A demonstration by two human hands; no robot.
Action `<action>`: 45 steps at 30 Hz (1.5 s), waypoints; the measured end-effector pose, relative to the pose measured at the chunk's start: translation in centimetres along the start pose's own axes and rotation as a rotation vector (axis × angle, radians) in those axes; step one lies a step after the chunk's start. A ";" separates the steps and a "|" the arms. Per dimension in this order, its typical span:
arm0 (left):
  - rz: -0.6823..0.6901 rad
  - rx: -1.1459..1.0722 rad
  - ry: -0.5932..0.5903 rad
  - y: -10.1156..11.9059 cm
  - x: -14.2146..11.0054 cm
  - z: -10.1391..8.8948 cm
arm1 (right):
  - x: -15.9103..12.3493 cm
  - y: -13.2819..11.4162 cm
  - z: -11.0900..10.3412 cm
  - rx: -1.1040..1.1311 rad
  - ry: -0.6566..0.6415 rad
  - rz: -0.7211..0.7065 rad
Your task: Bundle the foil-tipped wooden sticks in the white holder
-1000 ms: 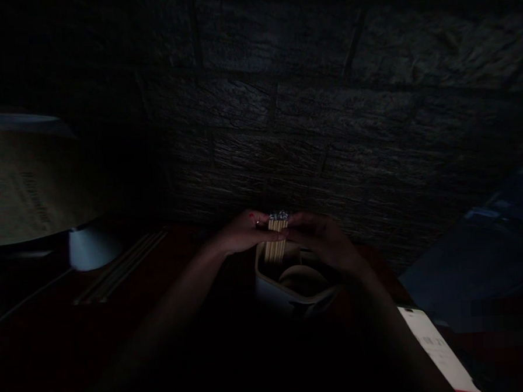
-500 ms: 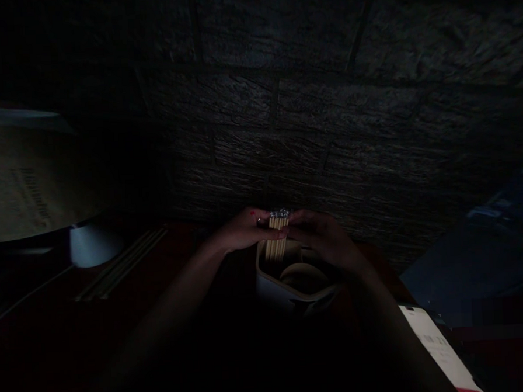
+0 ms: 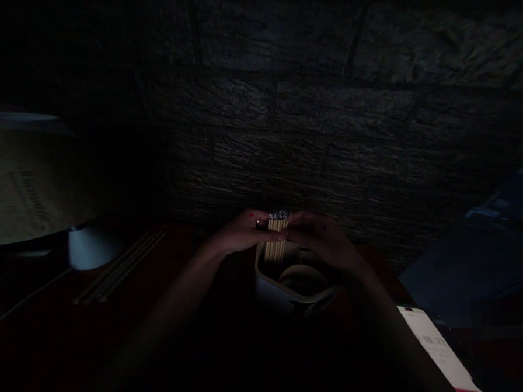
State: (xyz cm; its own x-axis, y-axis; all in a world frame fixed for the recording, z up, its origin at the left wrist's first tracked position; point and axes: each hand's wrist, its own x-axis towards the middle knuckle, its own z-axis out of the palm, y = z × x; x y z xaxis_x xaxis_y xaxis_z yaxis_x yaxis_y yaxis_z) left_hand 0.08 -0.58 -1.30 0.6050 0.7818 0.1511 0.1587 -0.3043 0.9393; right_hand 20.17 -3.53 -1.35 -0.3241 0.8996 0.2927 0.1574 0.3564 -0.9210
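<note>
A bundle of several pale wooden chopsticks [image 3: 275, 248] with dark-and-silver patterned tops stands upright between my hands. My left hand [image 3: 248, 232] grips it from the left, thumb across the front. From the other side my right hand [image 3: 318, 237] closes on the same bundle, its thumb meeting the left one. The lower ends of the chopsticks reach into a box [image 3: 270, 286] with a pale rim and inner dividers, where the dark hides their tips. A rounded pale piece [image 3: 303, 274] shows inside the box, in front of the bundle.
More long sticks [image 3: 120, 268] lie on the dark reddish table at left, beside a white tapered object [image 3: 93, 247]. A large tan printed lampshade-like object [image 3: 28, 179] hangs over the left side. A lit phone [image 3: 438, 347] lies at lower right. Behind rises a brick-patterned wall [image 3: 260, 102].
Both hands keep hold of the chopstick bundle in nearly the same place. Only a very slight shift of the whole view shows.
</note>
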 end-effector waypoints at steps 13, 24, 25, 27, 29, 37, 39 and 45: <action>0.006 -0.005 0.023 0.0 -0.1 0.0 | -0.2 -0.1 -0.1 0.009 0.002 -0.026; 0.013 0.039 0.019 0.9 -0.7 -0.9 | -0.4 -0.6 -0.3 -0.015 -0.032 0.050; 0.010 0.046 0.031 1.0 -0.8 -0.8 | -0.4 -0.6 -0.3 -0.010 -0.036 0.051; 0.002 0.066 0.059 1.0 -0.7 -0.7 | -0.4 -0.6 -0.3 0.005 -0.026 0.055; 0.002 0.086 0.077 1.0 -0.7 -0.6 | -0.4 -0.7 -0.3 -0.003 -0.014 0.065; 0.025 0.093 0.097 1.0 -0.5 -0.2 | -0.4 -0.6 -0.1 -0.061 -0.026 0.063; 0.026 0.073 0.097 0.9 -0.4 -0.1 | -0.4 -0.6 -0.1 -0.071 -0.026 0.052; 0.014 0.056 0.104 0.8 -0.4 -0.1 | -0.4 -0.8 0.0 -0.080 -0.039 0.034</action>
State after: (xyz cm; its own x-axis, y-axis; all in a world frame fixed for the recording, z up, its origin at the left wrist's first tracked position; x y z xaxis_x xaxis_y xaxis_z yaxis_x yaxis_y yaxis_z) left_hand -0.08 -1.05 -0.57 0.5238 0.8285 0.1981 0.1954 -0.3432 0.9187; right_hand 20.22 -4.21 -0.70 -0.3535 0.9014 0.2500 0.2422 0.3463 -0.9063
